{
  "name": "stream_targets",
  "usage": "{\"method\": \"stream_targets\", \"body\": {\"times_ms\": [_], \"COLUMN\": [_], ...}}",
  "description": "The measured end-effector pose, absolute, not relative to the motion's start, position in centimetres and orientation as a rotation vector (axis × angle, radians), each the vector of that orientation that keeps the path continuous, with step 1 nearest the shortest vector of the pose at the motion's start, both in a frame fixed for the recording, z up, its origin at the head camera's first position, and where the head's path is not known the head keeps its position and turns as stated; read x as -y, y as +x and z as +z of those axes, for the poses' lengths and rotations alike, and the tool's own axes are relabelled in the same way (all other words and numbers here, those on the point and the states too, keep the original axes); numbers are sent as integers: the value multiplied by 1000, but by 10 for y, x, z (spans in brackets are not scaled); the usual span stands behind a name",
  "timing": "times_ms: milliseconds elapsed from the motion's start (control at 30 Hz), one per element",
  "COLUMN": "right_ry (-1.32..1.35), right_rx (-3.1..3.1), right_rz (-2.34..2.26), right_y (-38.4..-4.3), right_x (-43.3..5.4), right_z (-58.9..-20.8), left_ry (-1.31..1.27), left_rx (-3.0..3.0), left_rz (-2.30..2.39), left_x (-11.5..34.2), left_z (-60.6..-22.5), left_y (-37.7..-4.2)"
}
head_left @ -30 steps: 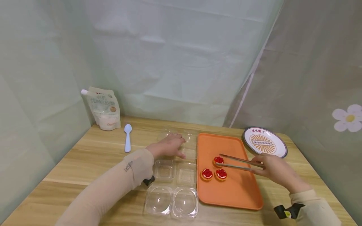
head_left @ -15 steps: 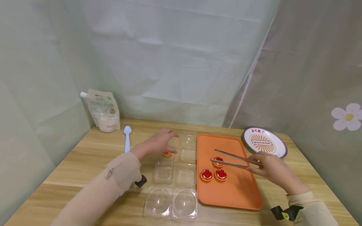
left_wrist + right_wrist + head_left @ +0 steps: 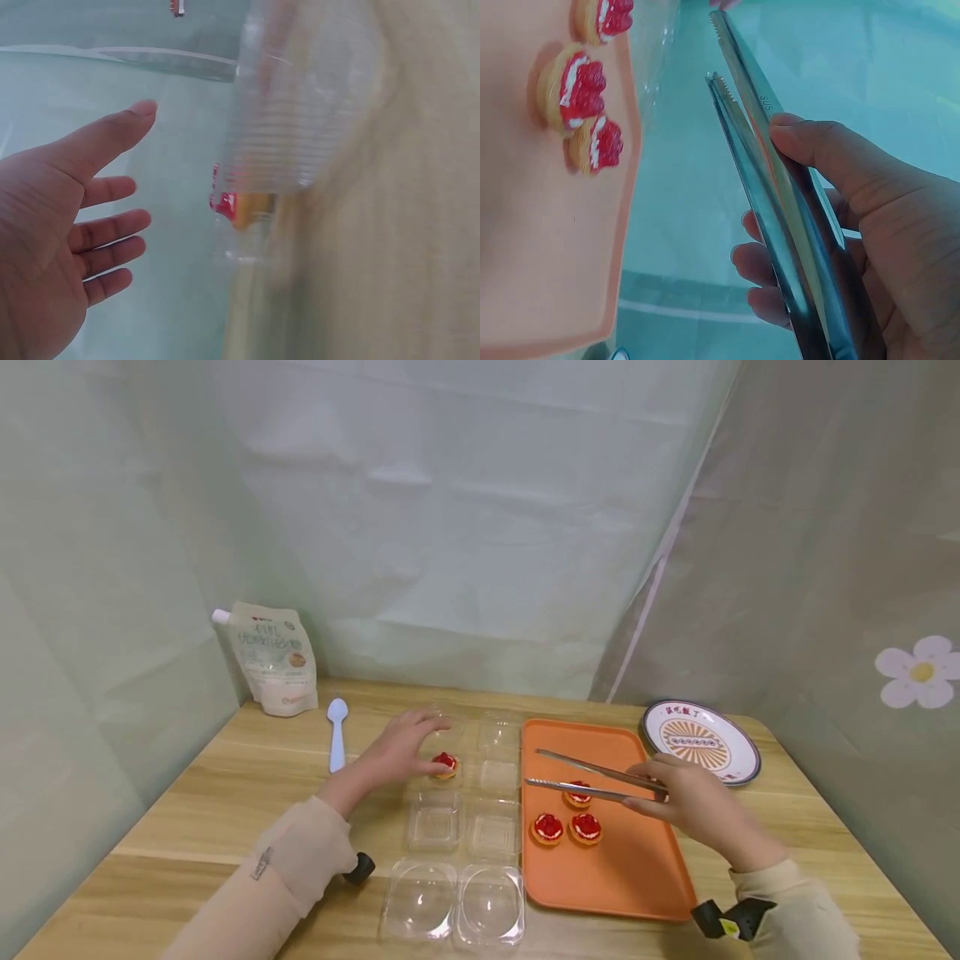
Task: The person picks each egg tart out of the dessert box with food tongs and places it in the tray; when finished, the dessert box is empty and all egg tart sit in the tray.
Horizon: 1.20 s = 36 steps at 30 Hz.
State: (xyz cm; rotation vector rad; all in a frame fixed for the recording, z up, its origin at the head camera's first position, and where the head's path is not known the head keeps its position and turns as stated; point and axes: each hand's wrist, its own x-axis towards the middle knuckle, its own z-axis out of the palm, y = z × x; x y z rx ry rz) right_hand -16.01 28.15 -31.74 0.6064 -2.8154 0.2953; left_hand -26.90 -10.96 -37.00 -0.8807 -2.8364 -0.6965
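My left hand (image 3: pixel 397 750) is held over the left part of a far clear plastic box (image 3: pixel 498 774), its fingers relaxed and holding nothing. Below its thumb, a small tart with red topping (image 3: pixel 446 765) sits in that box; the left wrist view also shows the tart (image 3: pixel 244 209) apart from the fingers. In my right hand (image 3: pixel 693 806) are metal tongs (image 3: pixel 759 124), gripped between thumb and fingers, with their tips apart and nothing between them. They reach over the orange tray (image 3: pixel 630 868), above several similar tarts (image 3: pixel 547 828) grouped on it.
A second clear box (image 3: pixel 435 822) stands nearer, with its lid halves (image 3: pixel 491 902) spread towards me. Left are a pale blue spoon (image 3: pixel 337 735) and a standing pouch (image 3: pixel 273 660). A patterned plate (image 3: pixel 701 741) lies beyond the tray's right side.
My left hand has drawn back leftwards, uncovering the tart in the far box. The right hand has shifted left with the tongs, whose tips now reach the tray's left edge.
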Motion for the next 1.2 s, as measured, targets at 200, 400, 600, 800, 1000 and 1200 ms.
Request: {"method": "stream_targets", "body": {"times_ms": [200,400,600,800,1000,1200], "right_ry": [670,749,793,824,820,819], "right_rx": [2794,2748,2727,2754,2777,2856], "right_rz": [323,254,200,205,156,175], "right_y": [-166,-174,-189,-203,-211,-217], "right_x": [-264,-246,-228,-210,-195,-180], "right_z": [-317,-316,-320,-322,-326,-330], "left_ry": [-774,-732,-713,-707,-708,-714], "left_rx": [2841,2851,2865,2876,2879,2898], "left_rz": [-741,-782,-802,-831,-832,-840], "left_x": [117,123,129,131,130,128], "left_z": [-380,-390,-397,-403,-409,-414], "left_y": [-265,-264,-266,-268,-272,-274]}}
